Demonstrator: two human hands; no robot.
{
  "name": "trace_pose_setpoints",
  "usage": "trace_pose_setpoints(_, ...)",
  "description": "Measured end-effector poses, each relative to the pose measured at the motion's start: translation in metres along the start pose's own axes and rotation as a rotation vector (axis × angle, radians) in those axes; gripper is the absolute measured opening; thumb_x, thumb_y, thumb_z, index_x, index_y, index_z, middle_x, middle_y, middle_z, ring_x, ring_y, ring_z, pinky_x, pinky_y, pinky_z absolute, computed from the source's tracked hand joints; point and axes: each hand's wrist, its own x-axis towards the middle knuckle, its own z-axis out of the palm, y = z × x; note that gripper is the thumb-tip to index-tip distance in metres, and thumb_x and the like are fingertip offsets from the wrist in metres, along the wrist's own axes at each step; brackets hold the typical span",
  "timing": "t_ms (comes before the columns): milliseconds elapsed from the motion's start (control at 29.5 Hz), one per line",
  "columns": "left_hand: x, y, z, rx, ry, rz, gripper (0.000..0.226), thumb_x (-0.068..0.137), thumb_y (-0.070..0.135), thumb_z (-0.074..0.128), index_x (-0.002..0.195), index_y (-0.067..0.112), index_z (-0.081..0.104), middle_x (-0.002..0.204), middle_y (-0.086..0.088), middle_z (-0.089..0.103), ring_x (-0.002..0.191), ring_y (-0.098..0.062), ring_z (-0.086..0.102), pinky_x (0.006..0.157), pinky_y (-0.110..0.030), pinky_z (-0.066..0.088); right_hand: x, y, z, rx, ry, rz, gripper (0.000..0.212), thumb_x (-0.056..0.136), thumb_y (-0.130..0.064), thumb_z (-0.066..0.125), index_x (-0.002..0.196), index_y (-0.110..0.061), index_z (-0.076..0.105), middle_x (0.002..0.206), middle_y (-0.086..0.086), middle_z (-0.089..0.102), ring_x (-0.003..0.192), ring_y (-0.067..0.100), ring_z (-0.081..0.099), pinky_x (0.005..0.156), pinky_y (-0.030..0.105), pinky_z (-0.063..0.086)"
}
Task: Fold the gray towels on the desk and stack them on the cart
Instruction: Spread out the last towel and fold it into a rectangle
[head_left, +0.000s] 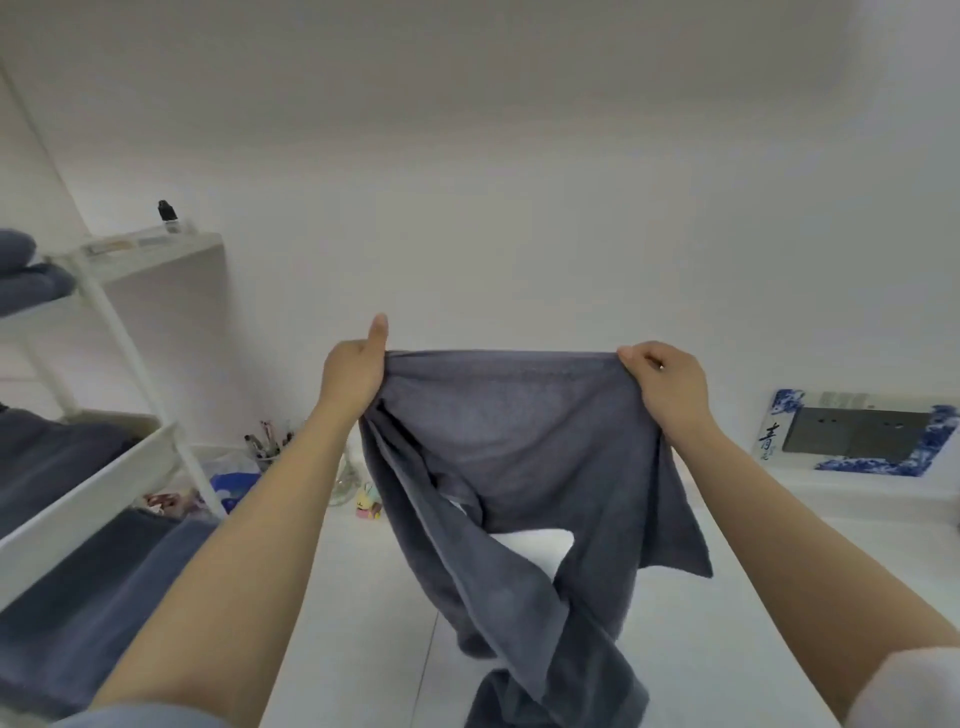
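Holding up a gray towel (524, 441) by its top edge, both hands are out front: left hand (353, 374) has its grip pinching one corner, thumb pointing up, and right hand (667, 387) has its grip curled round the other corner. Towel hangs twisted, its lower end draping onto the white worktop (727, 649). Over on the left, the white cart (119, 338) carries folded gray towels (67, 467) on its middle tray, more on the tier above and on the one below. A clear cup of pens (267, 449) stands at the back of the worktop, a blue-and-white framed panel (852, 439) leans against the white wall.
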Motion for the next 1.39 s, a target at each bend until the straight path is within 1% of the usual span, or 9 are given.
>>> trace_pose_setpoints(238, 0.005, 0.040, -0.061, -0.148, 0.123, 0.178, 0.054, 0.097, 0.055, 0.032, 0.072, 0.009, 0.046, 0.069, -0.008, 0.044, 0.062, -0.020, 0.039, 0.059, -0.029, 0.031, 0.002, -0.061, -0.033, 0.057, 0.035, -0.220, 0.016, 0.091, -0.024, 0.059, 0.082, -0.016, 0.069, 0.081, -0.006, 0.065, 0.076, 0.003, 0.054, 0.067, 0.006, 0.036)
trace_pose_setpoints(407, -0.044, -0.023, -0.037, 0.034, -0.234, 0.001, 0.068, 0.098, 0.056, 0.027, 0.076, 0.003, 0.063, 0.073, -0.009, 0.058, 0.073, -0.022, 0.053, 0.066, -0.027, 0.036, -0.032, -0.016, -0.031, -0.016, -0.385, -0.050, 0.018, 0.091, -0.021, 0.060, 0.076, -0.014, 0.068, 0.077, -0.005, 0.065, 0.071, 0.002, 0.055, 0.061, 0.004, 0.037)
trace_pose_setpoints(577, -0.109, -0.107, 0.008, 0.085, -0.546, -0.252, 0.048, 0.098, 0.050, 0.034, 0.106, 0.016, 0.068, 0.107, -0.002, 0.063, 0.094, -0.014, 0.053, 0.084, -0.027, 0.034, -0.074, 0.061, -0.012, -0.176, -0.787, 0.189, 0.032, 0.089, -0.030, 0.062, 0.073, -0.003, 0.067, 0.072, 0.003, 0.064, 0.070, 0.011, 0.057, 0.068, 0.018, 0.040)
trace_pose_setpoints(780, -0.169, -0.179, 0.044, 0.263, -0.956, -0.364, 0.046, 0.093, 0.056, 0.042, 0.081, 0.024, 0.073, 0.088, 0.006, 0.071, 0.088, -0.011, 0.063, 0.079, -0.024, 0.043, -0.137, 0.122, 0.000, -0.334, -1.227, 0.443, 0.044, 0.090, -0.035, 0.060, 0.053, -0.023, 0.041, 0.054, -0.009, 0.037, 0.055, 0.006, 0.034, 0.059, 0.015, 0.030)
trace_pose_setpoints(848, -0.185, -0.192, 0.051, 0.275, -1.026, -0.367, 0.049, 0.093, 0.058, 0.041, 0.072, 0.025, 0.071, 0.082, 0.010, 0.070, 0.082, -0.007, 0.062, 0.080, -0.022, 0.042, -0.159, 0.138, 0.001, -0.376, -1.321, 0.521, 0.037, 0.091, -0.035, 0.058, 0.057, -0.023, 0.054, 0.055, -0.011, 0.042, 0.052, 0.005, 0.036, 0.057, 0.015, 0.031)
trace_pose_setpoints(984, -0.205, -0.207, 0.075, 0.152, -0.932, -0.328, 0.037, 0.096, 0.041, 0.049, 0.072, 0.021, 0.069, 0.079, 0.006, 0.066, 0.079, -0.011, 0.060, 0.082, -0.025, 0.048, -0.189, 0.175, 0.017, -0.363, -1.050, 0.566, 0.015, 0.091, -0.031, 0.060, 0.085, -0.021, 0.071, 0.080, -0.004, 0.062, 0.071, 0.010, 0.057, 0.066, 0.020, 0.046)
trace_pose_setpoints(1086, -0.215, -0.214, 0.098, 0.232, -0.788, -0.064, 0.019, 0.095, 0.031, 0.053, 0.104, 0.026, 0.069, 0.113, 0.007, 0.060, 0.111, -0.012, 0.050, 0.103, -0.031, 0.037, -0.204, 0.195, 0.033, -0.531, -0.887, 0.369, 0.015, 0.092, -0.034, 0.058, 0.102, -0.032, 0.068, 0.115, -0.001, 0.063, 0.110, 0.018, 0.055, 0.102, 0.032, 0.038)
trace_pose_setpoints(1188, -0.225, -0.225, 0.116, 0.358, -0.892, -0.013, 0.038, 0.097, 0.040, 0.045, 0.134, 0.032, 0.051, 0.147, 0.011, 0.035, 0.137, -0.015, 0.023, 0.114, -0.037, 0.022, -0.221, 0.205, 0.037, -0.690, -0.937, 0.349, 0.031, 0.095, -0.045, 0.046, 0.124, -0.041, 0.056, 0.140, -0.006, 0.041, 0.130, 0.024, 0.035, 0.111, 0.038, 0.028)
trace_pose_setpoints(1391, -0.243, -0.231, 0.124, 0.536, -0.871, 0.038, 0.031, 0.095, 0.051, 0.041, 0.113, 0.031, 0.056, 0.137, 0.010, 0.031, 0.128, -0.016, 0.026, 0.105, -0.037, 0.022, -0.256, 0.205, 0.016, -0.749, -0.790, 0.371, 0.033, 0.096, -0.048, 0.039, 0.128, -0.047, 0.049, 0.142, -0.011, 0.033, 0.131, 0.021, 0.027, 0.108, 0.042, 0.026)
